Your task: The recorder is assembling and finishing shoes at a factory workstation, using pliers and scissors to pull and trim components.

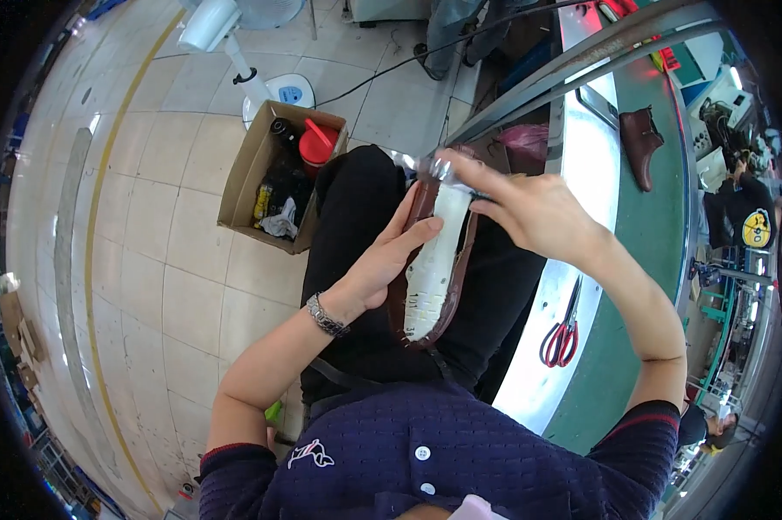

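A brown leather shoe upper point(462, 264) lies bottom up across my lap. The white sole board point(431, 282) on it shows stitches or staples near its rounded near end. My left hand point(389, 258) grips the shoe from the left, its thumb on the white board. My right hand point(538, 208) is closed at the far end, around a shiny metal tool point(434, 167). Fingers and motion blur hide that tool's kind and where it touches the shoe.
Red-handled scissors point(561, 341) lie on the metal edge of the green bench point(612, 347) at my right. Farther along stands a brown boot point(640, 147). A metal rail point(573, 74) crosses ahead. A cardboard box point(239, 186) and a white fan point(226, 39) stand at left.
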`<state>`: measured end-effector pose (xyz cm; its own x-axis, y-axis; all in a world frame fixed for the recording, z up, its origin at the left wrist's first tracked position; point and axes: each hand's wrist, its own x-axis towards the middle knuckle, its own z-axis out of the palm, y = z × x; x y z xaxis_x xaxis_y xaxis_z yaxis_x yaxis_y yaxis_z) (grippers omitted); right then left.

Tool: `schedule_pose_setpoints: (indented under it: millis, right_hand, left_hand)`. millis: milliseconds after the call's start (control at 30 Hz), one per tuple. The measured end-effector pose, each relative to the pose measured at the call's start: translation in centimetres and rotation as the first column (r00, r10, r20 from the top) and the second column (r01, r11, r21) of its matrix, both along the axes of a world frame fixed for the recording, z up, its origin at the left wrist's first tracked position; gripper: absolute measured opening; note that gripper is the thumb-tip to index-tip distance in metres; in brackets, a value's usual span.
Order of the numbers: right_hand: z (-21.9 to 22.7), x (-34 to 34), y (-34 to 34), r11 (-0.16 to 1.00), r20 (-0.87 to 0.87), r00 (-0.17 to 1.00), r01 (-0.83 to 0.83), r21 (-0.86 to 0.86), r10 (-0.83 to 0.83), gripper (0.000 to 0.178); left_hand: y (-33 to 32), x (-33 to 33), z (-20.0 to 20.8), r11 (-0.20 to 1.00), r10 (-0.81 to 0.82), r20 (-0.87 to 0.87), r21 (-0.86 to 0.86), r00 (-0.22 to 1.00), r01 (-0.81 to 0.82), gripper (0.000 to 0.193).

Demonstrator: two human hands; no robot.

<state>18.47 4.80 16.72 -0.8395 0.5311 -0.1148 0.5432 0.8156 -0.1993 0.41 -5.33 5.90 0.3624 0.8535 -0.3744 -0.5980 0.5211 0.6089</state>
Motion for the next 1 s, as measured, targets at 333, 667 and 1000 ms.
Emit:
schedule_pose_setpoints:
  millis: [333,667,1000]
  right_hand:
    - [-0.6,-0.3,-1.0,0.988,0.176,0.982,0.091,-0.127,-0.068,0.067]
    - [1.0,-0.4,-2.7,0.992,0.294,0.955,0.063,-0.110,-0.029,0.069]
    - [0.6,0.2,-4.5,0.987,0.130,0.991,0.033,-0.154,-0.013,0.068]
  left_hand:
    - [0.3,-0.6,1.0,0.998,-0.042,-0.034,-0.049,0.999,0.040,0.076]
    - [0.5,-1.9,0.3,0.976,-0.134,0.077,-0.161,0.988,0.145,0.092]
    - [-2.1,-2.4,-0.9,0.982,-0.190,0.054,0.004,0.980,0.190,0.087]
